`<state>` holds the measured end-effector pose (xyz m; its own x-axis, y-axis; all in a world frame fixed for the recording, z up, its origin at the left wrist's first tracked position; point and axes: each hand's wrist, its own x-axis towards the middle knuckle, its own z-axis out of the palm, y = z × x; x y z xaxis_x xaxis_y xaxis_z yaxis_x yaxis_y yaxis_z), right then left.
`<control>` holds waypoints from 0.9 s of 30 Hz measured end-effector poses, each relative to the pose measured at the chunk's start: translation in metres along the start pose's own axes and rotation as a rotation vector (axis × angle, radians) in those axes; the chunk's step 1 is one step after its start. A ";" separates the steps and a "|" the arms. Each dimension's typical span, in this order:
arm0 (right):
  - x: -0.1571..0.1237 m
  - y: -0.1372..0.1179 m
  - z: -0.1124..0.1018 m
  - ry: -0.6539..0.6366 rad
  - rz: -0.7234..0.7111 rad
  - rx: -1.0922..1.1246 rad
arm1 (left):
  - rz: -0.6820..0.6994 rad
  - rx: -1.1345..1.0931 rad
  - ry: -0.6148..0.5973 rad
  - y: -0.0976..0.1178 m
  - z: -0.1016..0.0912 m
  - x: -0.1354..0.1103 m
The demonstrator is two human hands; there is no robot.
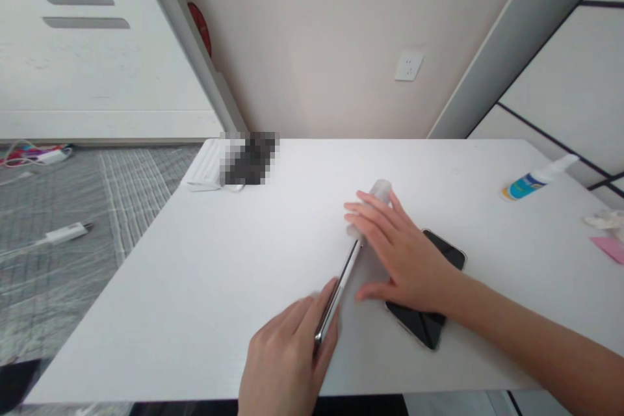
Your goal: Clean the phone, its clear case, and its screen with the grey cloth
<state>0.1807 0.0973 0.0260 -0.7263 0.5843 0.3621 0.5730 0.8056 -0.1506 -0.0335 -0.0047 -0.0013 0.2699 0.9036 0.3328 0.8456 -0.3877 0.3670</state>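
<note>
My left hand (287,354) is closed around a phone (340,289) near the front of the table. The phone is seen edge-on, tilted away from me, with a shiny silver rim. My right hand (402,250) has its fingers stretched out and the thumb apart, just beyond the phone's far end. Beneath those fingers is a whitish, see-through object (382,189), mostly hidden, whose kind I cannot make out. A second phone (423,328), black-faced in a clear case, lies flat on the table, partly covered by my right hand and wrist.
On the white table (195,312), a white and blue bottle with a nozzle (529,185) lies at the right. Some tissue (604,220) and a pink piece (609,248) are at the right edge. A folded white item (207,166) sits at the back left, beside a blurred patch.
</note>
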 end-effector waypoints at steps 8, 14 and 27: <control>-0.001 -0.008 0.003 -0.023 -0.138 -0.023 | -0.014 0.004 0.030 0.000 0.001 -0.001; 0.000 -0.015 0.001 0.007 -0.120 -0.008 | 0.004 0.021 0.036 -0.001 0.002 -0.001; 0.000 -0.019 0.002 -0.015 -0.185 0.055 | 0.004 0.007 0.042 -0.001 0.002 -0.002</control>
<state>0.1692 0.0819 0.0269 -0.8235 0.4265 0.3742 0.4077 0.9035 -0.1325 -0.0345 -0.0062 -0.0039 0.2541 0.8933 0.3707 0.8477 -0.3903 0.3594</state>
